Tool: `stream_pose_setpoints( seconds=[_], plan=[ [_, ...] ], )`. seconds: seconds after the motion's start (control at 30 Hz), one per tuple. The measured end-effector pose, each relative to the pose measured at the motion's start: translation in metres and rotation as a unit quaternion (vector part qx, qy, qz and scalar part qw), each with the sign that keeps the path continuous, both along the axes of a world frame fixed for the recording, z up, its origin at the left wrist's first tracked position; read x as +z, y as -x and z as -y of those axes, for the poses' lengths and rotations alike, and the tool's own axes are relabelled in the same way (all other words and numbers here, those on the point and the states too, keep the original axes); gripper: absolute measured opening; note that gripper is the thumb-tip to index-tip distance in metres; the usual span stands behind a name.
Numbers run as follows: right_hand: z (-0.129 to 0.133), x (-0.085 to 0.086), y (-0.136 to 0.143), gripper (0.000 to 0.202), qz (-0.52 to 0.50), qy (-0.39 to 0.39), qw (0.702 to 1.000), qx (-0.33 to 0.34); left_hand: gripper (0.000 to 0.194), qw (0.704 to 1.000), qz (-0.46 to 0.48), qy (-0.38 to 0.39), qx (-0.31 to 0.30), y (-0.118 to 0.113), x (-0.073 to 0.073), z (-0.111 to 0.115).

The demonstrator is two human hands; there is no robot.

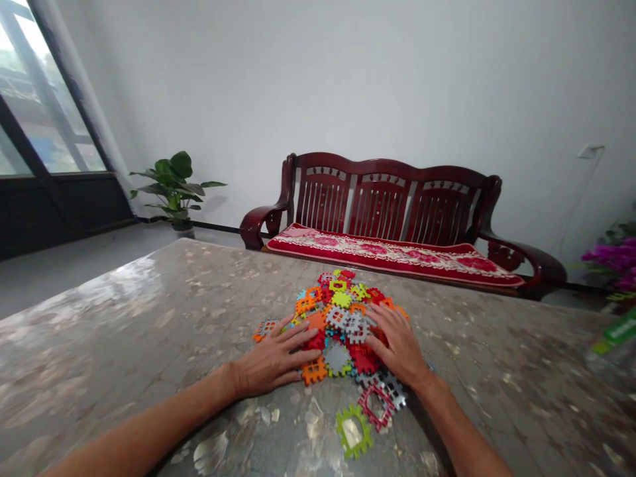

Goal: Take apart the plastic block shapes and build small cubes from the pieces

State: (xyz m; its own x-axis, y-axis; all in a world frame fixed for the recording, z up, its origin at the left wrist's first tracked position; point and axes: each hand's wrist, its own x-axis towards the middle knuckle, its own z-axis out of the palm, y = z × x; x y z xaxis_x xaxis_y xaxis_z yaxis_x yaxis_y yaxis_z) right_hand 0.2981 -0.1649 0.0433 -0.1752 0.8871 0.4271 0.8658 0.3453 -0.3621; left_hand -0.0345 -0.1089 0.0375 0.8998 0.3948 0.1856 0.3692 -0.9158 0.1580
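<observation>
A heap of flat plastic pieces with toothed edges, in red, orange, grey, lime and blue, lies on the patterned table. My left hand rests palm down against the heap's left side, fingers spread over orange and red pieces. On the right side, my right hand lies over the pile with its fingers apart, touching grey and red pieces. Nearer to me, a lime frame piece lies flat, overlapping a dark pink frame piece. What is under both palms is hidden.
Behind the table stands a dark red wooden bench with a red floral cover. A potted plant is at the back left. Purple flowers and a green-labelled object are at the right edge.
</observation>
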Motion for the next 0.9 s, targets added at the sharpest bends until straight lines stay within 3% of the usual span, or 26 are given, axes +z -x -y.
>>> stream_pose_setpoints(
  seconds=[0.07,0.23,0.37,0.5,0.73,0.9],
  plan=[
    [0.006,0.007,0.005,0.06,0.023,0.003,1.0,0.018,0.061,0.999,0.008,-0.017,0.045,0.006,-0.007,-0.003],
    [0.014,0.02,0.037,0.095,0.087,0.039,0.99,0.108,0.107,0.979,-0.028,0.005,0.2,0.024,-0.023,-0.004],
    [0.0,0.025,0.072,0.11,0.137,0.08,0.967,0.201,0.103,0.953,-0.073,0.047,0.291,0.031,-0.026,0.0],
    [-0.02,0.025,0.099,0.104,0.186,0.09,0.946,0.251,0.084,0.962,-0.068,0.023,0.263,0.031,-0.023,0.005],
    [-0.033,0.015,0.112,0.089,0.223,0.035,0.942,0.25,0.059,0.97,-0.082,-0.034,0.227,0.027,-0.019,0.003],
    [-0.035,0.017,0.12,0.051,0.26,-0.019,0.928,0.265,0.056,0.971,-0.108,-0.079,0.199,0.025,-0.021,-0.004]
  ],
)
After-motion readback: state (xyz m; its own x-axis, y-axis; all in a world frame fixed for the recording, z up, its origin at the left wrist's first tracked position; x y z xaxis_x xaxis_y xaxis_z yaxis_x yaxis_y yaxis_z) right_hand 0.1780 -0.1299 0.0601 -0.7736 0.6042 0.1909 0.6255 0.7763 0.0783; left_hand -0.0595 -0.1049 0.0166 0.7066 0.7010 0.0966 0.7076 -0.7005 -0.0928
